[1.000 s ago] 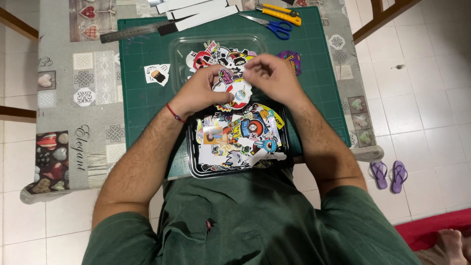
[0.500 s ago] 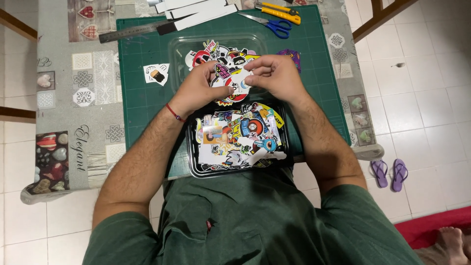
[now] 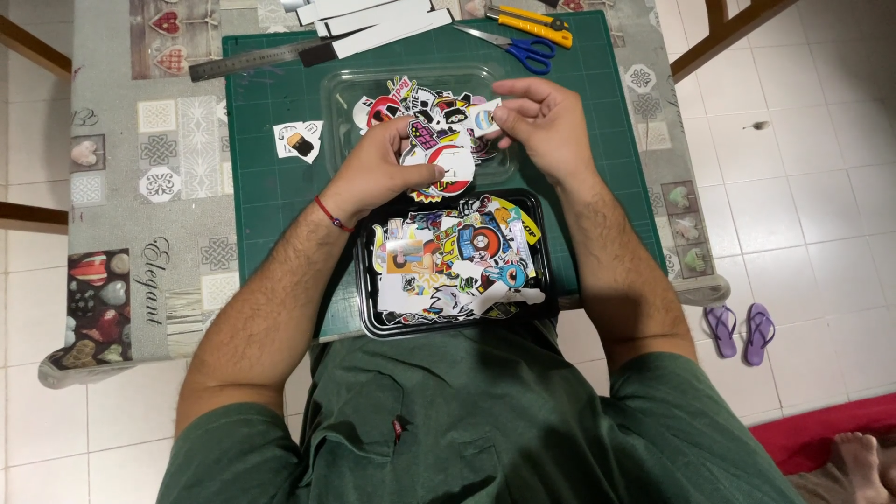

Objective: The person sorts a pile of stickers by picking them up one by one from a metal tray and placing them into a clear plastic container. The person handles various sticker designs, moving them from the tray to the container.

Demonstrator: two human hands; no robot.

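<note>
The left hand point(image 3: 387, 168) grips a small stack of stickers point(image 3: 446, 161) between thumb and fingers, the topmost a round red and white one, held just above the near edge of a clear plastic tray point(image 3: 341, 98). The right hand point(image 3: 541, 126) pinches a single small sticker point(image 3: 484, 118), white with a round blue mark, between thumb and fingertips, just to the right of the stack and also over the clear tray. The two hands are close together but do not touch. A thin red cord bracelet point(image 3: 332, 214) circles the left wrist.

More stickers point(image 3: 411, 105) lie loose in the clear tray, partly hidden behind the hands. Nearer the person sits a black tray point(image 3: 366, 317), heaped with a colourful pile of cut-out stickers point(image 3: 457, 257) (too many and too overlapped to tell apart). Both trays rest on a green cutting mat point(image 3: 261, 233), and a lone sticker point(image 3: 299, 141) lies on the mat to the left of the clear tray, well apart from the hands.

Along the far edge of the mat are a metal ruler point(image 3: 245, 62), white paper strips point(image 3: 378, 19), blue-handled scissors point(image 3: 519, 49) and a yellow utility knife point(image 3: 530, 22). The mat lies on a table covered by a grey patterned cloth point(image 3: 121, 187). On the tiled floor to the right stands a pair of purple flip-flops point(image 3: 737, 329).
</note>
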